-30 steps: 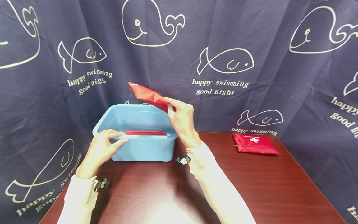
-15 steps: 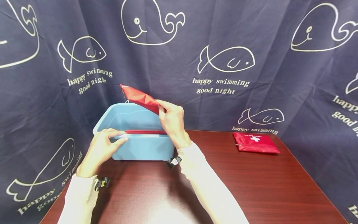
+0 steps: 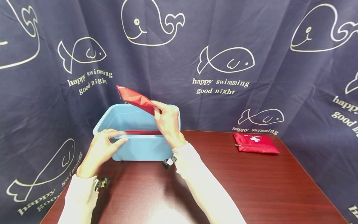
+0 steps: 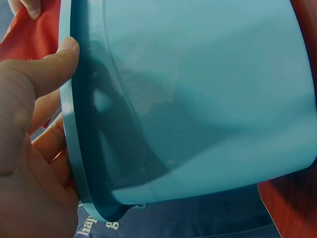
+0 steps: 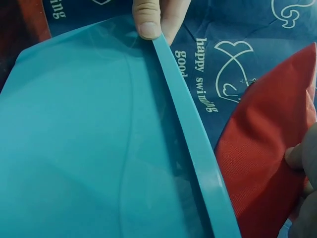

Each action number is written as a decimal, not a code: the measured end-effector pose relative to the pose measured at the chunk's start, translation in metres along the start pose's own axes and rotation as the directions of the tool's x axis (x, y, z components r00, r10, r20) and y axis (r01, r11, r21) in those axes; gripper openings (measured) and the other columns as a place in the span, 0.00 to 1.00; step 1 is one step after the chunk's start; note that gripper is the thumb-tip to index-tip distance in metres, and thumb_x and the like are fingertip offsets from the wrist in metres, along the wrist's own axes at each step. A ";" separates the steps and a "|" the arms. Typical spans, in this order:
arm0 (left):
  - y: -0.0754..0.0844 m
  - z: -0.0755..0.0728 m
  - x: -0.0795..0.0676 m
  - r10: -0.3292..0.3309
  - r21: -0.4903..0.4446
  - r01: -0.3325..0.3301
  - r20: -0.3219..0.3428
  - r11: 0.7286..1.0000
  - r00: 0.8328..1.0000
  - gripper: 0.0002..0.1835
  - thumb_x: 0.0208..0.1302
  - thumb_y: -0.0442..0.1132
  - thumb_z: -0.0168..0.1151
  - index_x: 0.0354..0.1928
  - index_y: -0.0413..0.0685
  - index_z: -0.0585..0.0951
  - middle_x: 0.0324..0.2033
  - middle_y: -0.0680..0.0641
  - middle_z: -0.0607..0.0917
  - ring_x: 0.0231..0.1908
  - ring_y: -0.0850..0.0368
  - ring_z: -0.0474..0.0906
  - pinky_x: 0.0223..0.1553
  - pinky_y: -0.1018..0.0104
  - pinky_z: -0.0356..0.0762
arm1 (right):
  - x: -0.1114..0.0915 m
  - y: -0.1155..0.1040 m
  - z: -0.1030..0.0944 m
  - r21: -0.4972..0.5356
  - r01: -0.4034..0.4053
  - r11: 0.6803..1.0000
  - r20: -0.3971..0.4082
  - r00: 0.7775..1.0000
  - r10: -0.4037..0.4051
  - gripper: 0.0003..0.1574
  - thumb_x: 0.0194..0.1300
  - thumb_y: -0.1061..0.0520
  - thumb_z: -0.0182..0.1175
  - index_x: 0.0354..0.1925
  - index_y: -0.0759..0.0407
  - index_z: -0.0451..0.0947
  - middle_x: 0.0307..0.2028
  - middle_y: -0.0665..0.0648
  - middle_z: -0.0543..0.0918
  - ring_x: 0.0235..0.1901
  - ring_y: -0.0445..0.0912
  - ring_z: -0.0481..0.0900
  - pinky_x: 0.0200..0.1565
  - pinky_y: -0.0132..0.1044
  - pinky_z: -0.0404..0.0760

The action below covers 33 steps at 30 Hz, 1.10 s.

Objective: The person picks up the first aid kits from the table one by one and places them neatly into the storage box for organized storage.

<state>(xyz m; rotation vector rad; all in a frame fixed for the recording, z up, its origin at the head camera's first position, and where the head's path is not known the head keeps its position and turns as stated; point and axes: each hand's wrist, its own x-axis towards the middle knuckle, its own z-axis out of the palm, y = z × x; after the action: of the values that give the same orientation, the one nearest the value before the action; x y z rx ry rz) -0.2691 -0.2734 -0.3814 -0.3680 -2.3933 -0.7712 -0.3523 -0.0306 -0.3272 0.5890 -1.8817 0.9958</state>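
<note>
A light blue plastic bin (image 3: pixel 142 151) stands at the back left of the table. My left hand (image 3: pixel 102 147) pinches its near rim, with the thumb (image 4: pixel 62 62) outside and the fingers over the inner side. In my right hand (image 3: pixel 167 121) is a red fabric pouch (image 3: pixel 134 99), gripped at one end and held tilted above the bin's opening. The right wrist view shows the same pouch (image 5: pixel 270 144) beyond the rim. Inside the bin lies another red item (image 3: pixel 142 132), mostly hidden by the front wall.
A red first aid pouch (image 3: pixel 255 143) with a white cross and a zip lies flat at the table's back right. Behind the dark red wooden table (image 3: pixel 223 174) hangs a navy curtain (image 3: pixel 179 68) printed with whales and fish.
My right hand has moved left with the red pouch, farther over the bin, and slowed lately. The left hand stays on the rim.
</note>
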 end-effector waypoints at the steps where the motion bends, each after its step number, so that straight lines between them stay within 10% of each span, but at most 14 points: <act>1: 0.000 0.000 0.000 -0.001 0.001 0.001 0.001 1.000 1.000 0.11 0.58 0.41 0.79 0.43 0.52 0.93 0.38 0.50 0.91 0.46 0.48 0.83 0.47 0.58 0.72 | 0.000 0.000 0.001 0.003 0.002 1.000 -0.001 1.000 -0.002 0.18 0.66 0.64 0.63 0.44 0.45 0.93 0.33 0.48 0.92 0.27 0.44 0.86 0.33 0.32 0.81; 33: -0.001 0.000 0.000 0.008 0.000 -0.008 -0.001 1.000 1.000 0.12 0.58 0.42 0.79 0.43 0.51 0.92 0.37 0.50 0.91 0.44 0.49 0.83 0.45 0.58 0.72 | -0.010 0.018 0.008 -0.135 -0.150 0.979 0.135 0.976 0.169 0.21 0.66 0.64 0.61 0.46 0.41 0.92 0.36 0.48 0.92 0.34 0.47 0.86 0.42 0.40 0.84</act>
<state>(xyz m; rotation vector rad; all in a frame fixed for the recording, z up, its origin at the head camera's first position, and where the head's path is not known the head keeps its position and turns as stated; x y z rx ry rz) -0.2691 -0.2740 -0.3819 -0.3767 -2.3898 -0.7681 -0.3644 -0.0271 -0.3456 0.4528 -2.1312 0.9510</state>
